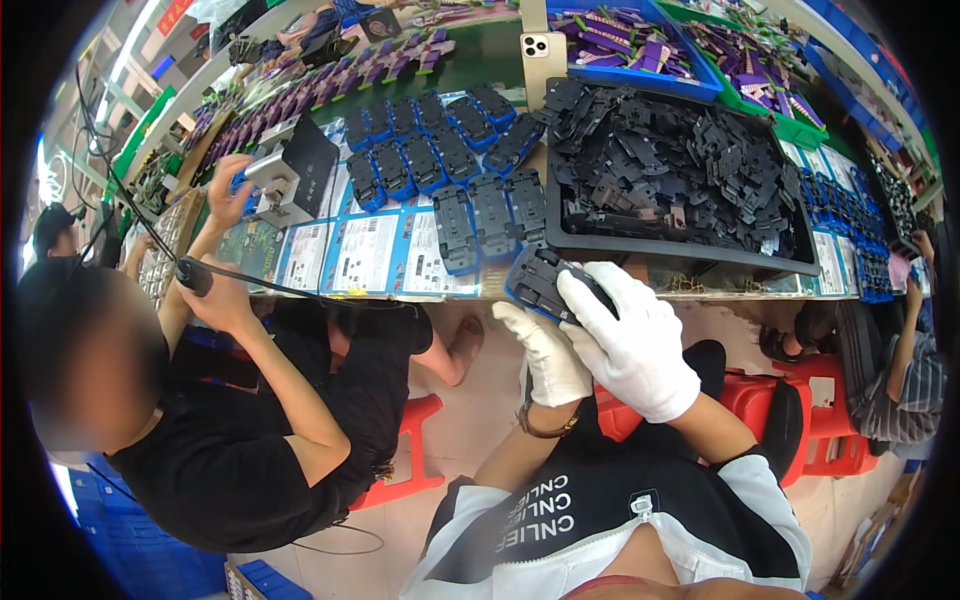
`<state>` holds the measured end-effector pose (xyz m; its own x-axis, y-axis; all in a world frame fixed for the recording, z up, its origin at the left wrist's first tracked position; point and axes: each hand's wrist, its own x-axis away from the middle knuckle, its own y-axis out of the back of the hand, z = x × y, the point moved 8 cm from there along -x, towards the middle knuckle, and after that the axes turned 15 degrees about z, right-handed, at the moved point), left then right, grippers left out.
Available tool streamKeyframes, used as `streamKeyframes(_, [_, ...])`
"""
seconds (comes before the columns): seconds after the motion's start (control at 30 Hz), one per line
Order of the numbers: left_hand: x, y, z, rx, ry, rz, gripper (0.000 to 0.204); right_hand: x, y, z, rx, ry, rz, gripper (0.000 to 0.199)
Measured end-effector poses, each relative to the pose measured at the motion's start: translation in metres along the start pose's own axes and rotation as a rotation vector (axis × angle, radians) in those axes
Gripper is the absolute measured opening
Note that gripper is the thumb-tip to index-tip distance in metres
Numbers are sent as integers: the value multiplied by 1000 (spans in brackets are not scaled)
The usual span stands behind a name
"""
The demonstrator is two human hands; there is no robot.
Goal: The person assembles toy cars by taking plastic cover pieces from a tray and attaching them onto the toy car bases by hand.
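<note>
Both my hands wear white gloves and meet at the table's front edge, around a blue and black plastic housing [540, 280]. Its black plate faces up inside the blue shell. My left hand [552, 360] grips it from below and the near side; some of those fingers are hidden. Across its right end lie the fingers of my right hand [640, 345], pressing on the black plate. Just beyond sit similar blue and black housings [458, 228] in rows, black side up. To the right, a black tray [680, 258] is heaped with loose black plastic plates [680, 170].
A phone [537, 65] stands behind the tray, near a blue bin [695, 88] and a green bin [800, 130] of purple parts. At left, a co-worker holds a black cylindrical tool [195, 276] beside a metal box-shaped fixture [297, 180]. Red stools [412, 445] stand below the table.
</note>
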<state>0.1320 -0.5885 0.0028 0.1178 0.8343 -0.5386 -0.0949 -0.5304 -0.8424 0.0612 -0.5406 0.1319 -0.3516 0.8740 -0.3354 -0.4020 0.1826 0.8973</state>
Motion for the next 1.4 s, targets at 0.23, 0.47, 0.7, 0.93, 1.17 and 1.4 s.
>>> streamKeyframes(0.23, [2,-12,3,-484,135,-272,39,3,8,4,166,25,-28,55])
streamKeyframes(0.47, [-15,-17,-11,-517,39,-399,34,28,11,-60,-481,-99,-217,28])
streamKeyframes(0.7, [-10,-33,-23,-548,6,-408,33,38,-51,-46,-1461,-445,173,47])
streamKeyframes(0.93, [3,-50,-24,-614,-37,-321,38,41,-63,-27,-1554,-401,11,47])
streamKeyframes(1.17, [27,-46,-36,-654,-55,-308,37,55,-80,-13,-1504,-372,1,47])
streamKeyframes(1.4, [27,-42,-21,-655,3,-282,36,71,-82,-32,-1539,-406,-67,40])
